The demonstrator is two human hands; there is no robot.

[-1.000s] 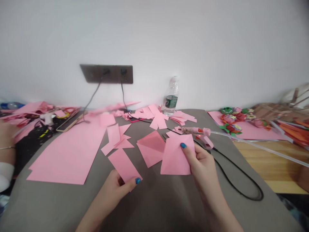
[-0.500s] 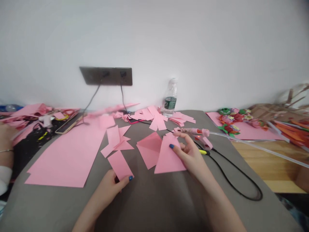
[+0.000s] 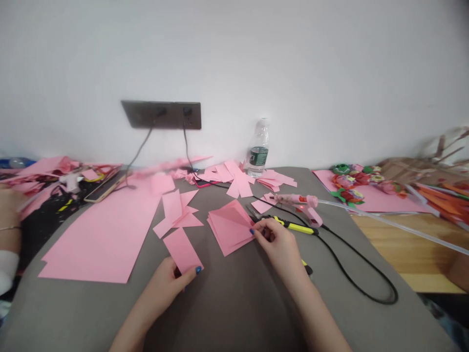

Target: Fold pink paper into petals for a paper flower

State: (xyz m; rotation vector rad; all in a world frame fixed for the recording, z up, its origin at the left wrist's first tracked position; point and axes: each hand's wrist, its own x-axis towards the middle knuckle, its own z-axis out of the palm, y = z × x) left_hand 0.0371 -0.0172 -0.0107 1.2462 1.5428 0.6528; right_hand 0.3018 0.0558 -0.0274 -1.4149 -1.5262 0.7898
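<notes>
A small pink paper rectangle [image 3: 183,251] is pinched between the thumb and fingers of my left hand [image 3: 171,284], just above the grey table. My right hand [image 3: 276,247] has its thumb and fingertips closed at the right corner of a small pile of pink paper squares [image 3: 229,226]. Beside that hand lies a pair of pliers or a similar tool with yellow-and-black handles [image 3: 293,226], its front partly behind the fingers. Another yellow-and-black handle end [image 3: 307,267] peeks out from under my right wrist. A pink glue gun [image 3: 309,212] rests behind it, a clear glue stick in its back.
Large pink sheets [image 3: 102,234] cover the left of the table. Pink offcuts [image 3: 178,212] and a water bottle [image 3: 258,151] stand farther back. A black cord [image 3: 361,281] loops at right. Paper flowers [image 3: 351,183] lie far right. Another person's arm [image 3: 9,230] is at left.
My right hand has moved the larger pink sheet onto the pile of squares and now pinches its corner. The yellow-handled tool under it has come into view. My left hand stays still.
</notes>
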